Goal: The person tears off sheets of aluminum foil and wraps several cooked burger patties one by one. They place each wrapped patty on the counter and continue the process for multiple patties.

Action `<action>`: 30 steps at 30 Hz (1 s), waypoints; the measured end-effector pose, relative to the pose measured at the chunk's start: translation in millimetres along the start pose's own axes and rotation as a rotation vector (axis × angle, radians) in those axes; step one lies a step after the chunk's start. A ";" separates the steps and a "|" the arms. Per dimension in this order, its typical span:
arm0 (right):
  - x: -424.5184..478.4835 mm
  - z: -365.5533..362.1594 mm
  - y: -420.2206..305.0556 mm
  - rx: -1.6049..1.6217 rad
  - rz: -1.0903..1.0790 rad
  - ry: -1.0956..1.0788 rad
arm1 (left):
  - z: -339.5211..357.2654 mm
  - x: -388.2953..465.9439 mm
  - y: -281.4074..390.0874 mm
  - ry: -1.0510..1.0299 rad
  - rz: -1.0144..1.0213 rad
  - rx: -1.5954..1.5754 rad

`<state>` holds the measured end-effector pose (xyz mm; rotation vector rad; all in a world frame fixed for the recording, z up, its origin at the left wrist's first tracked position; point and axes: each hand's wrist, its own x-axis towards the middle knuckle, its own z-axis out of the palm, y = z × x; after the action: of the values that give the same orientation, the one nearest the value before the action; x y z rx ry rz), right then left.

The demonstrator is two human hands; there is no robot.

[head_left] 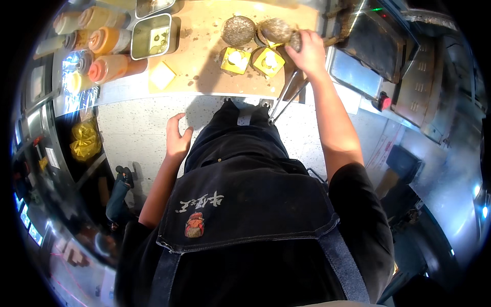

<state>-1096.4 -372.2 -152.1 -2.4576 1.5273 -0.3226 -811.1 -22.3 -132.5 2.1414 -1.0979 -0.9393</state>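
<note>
My right hand is over the right part of the brown board, its thumb and fingers around a small dark speckled piece. Beside that piece, a blurred speckled round patty or bun covers part of a cheese-topped one. Another speckled round lies to its left. Nearer me, two yellow cheese slices carry a white topping and rest on dark rounds. Metal tongs jut over the board's near edge, below my right hand. My left hand hangs empty with fingers apart, short of the counter.
Squeeze bottles lie at the left, next to a metal container with a little food inside. A pale square slice lies on the board. Metal equipment with a red knob stands at the right. Another person's leg shows lower left.
</note>
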 end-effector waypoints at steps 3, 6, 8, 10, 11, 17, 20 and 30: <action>-1.0 7.9 -0.4 -0.016 0.011 -0.009 | -2.1 0.8 -6.9 0.005 -0.002 0.016; -3.6 14.0 0.5 -0.032 0.017 0.010 | -1.9 0.3 -8.7 -0.008 -0.033 0.050; -5.1 16.7 2.0 -0.081 0.011 0.035 | -1.5 -0.6 -8.7 -0.023 -0.065 0.037; -6.3 15.5 -0.2 -0.135 0.013 0.028 | -1.1 -0.7 -8.5 -0.028 -0.072 0.034; -6.9 14.7 -1.1 -0.162 0.014 0.026 | 1.4 -2.2 -9.8 -0.028 -0.065 0.036; -6.4 34.3 4.8 -0.240 0.016 0.030 | 9.3 -14.4 -3.8 -0.016 -0.032 0.063; -18.2 2.2 -1.3 -0.069 0.029 0.042 | 21.6 -27.0 11.8 0.056 -0.101 0.045; -151.8 -62.1 186.7 1.477 1.344 0.012 | 109.0 -59.2 123.2 0.043 0.010 0.116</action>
<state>-1339.5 -320.9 -160.4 -0.1994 1.5691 -0.7352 -977.8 -52.4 -89.3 2.2360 -1.1670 -0.8395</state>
